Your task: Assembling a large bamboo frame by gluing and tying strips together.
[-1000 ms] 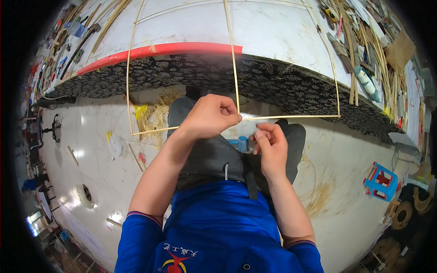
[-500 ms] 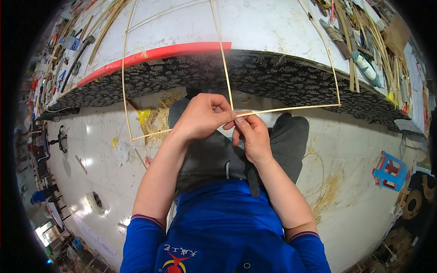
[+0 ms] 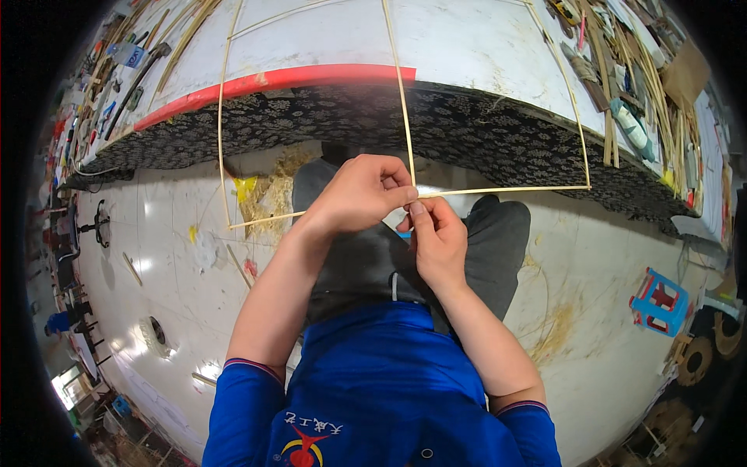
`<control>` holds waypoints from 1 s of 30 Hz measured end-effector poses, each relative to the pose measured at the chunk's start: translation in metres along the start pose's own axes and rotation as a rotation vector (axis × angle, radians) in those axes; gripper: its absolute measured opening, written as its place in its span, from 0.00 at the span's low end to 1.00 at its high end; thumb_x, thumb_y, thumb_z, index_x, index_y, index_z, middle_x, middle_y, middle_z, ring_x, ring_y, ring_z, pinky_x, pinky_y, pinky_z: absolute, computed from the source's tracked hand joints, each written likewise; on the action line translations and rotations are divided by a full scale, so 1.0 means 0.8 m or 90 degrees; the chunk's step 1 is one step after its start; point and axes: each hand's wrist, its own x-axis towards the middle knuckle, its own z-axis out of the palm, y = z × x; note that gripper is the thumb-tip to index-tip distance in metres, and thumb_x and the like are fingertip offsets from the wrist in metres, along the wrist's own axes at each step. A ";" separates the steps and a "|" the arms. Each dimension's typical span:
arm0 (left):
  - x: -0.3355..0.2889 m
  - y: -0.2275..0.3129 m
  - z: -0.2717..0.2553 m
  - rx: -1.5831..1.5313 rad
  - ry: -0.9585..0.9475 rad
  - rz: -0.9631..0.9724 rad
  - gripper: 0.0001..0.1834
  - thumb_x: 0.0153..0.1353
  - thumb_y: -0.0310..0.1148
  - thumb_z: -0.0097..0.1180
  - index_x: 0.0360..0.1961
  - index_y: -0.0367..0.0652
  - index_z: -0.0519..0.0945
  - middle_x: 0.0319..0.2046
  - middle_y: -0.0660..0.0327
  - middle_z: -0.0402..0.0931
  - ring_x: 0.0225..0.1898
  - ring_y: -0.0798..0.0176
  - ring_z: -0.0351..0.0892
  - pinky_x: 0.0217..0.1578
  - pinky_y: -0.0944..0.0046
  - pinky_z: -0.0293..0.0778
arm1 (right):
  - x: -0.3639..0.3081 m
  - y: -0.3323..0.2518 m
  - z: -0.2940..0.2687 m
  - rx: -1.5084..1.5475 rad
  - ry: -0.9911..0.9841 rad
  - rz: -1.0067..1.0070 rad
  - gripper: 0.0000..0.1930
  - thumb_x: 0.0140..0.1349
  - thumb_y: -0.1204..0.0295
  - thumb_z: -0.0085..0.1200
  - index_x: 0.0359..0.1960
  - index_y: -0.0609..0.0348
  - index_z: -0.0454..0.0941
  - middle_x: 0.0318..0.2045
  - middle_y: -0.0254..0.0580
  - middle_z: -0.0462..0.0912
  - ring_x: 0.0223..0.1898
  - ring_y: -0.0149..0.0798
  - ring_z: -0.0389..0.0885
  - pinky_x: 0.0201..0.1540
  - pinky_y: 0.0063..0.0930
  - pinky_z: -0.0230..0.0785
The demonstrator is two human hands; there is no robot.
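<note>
A frame of thin pale strips, which look like bamboo (image 3: 513, 190), spans from above my lap out over the table. Its near crossbar meets a middle strip (image 3: 401, 101) right where my hands are. My left hand (image 3: 367, 192) pinches that joint between thumb and fingers from the left. Close against it, my right hand (image 3: 437, 233) has its thumb and index finger pressed together just below the joint. Whatever binds or lies at the joint is hidden by the fingertips. The frame's near left corner (image 3: 230, 226) and near right corner (image 3: 588, 187) stick out on either side.
The white table (image 3: 482, 47) has a red strip (image 3: 272, 80) along its edge and a dark patterned cloth (image 3: 498, 128) below. Tools and strips crowd its right end. A blue and red plastic stool (image 3: 660, 302) stands on the floor at right; shavings (image 3: 268, 204) lie beneath the table.
The frame and both hands have shifted slightly to the right. My right fingers have drawn in closer to the left fingertips at the joint.
</note>
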 end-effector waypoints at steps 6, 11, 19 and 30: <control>-0.002 0.000 0.003 0.062 -0.005 0.026 0.07 0.63 0.28 0.64 0.34 0.34 0.82 0.27 0.66 0.80 0.30 0.76 0.75 0.31 0.71 0.73 | -0.001 -0.012 -0.010 -0.343 0.046 -0.214 0.05 0.70 0.72 0.52 0.38 0.61 0.77 0.26 0.48 0.81 0.26 0.49 0.83 0.29 0.41 0.72; 0.000 -0.003 0.006 0.062 0.011 0.033 0.12 0.58 0.36 0.67 0.34 0.36 0.85 0.25 0.57 0.83 0.28 0.63 0.81 0.33 0.61 0.76 | -0.005 -0.041 -0.020 -0.510 0.027 -0.325 0.03 0.65 0.74 0.55 0.35 0.60 0.75 0.28 0.50 0.81 0.29 0.56 0.81 0.31 0.45 0.72; -0.014 0.020 0.012 0.083 0.108 0.113 0.07 0.59 0.29 0.67 0.33 0.38 0.82 0.24 0.65 0.76 0.28 0.73 0.73 0.30 0.68 0.73 | 0.012 -0.103 -0.028 -0.742 -0.086 -0.394 0.06 0.63 0.73 0.56 0.33 0.59 0.71 0.26 0.49 0.78 0.28 0.57 0.81 0.30 0.52 0.72; -0.024 0.020 0.017 0.225 0.191 0.361 0.07 0.54 0.22 0.57 0.36 0.37 0.80 0.32 0.51 0.79 0.36 0.44 0.81 0.36 0.53 0.77 | 0.040 -0.144 -0.021 -0.769 -0.218 -0.326 0.07 0.69 0.69 0.49 0.36 0.60 0.72 0.27 0.55 0.82 0.31 0.62 0.82 0.33 0.56 0.72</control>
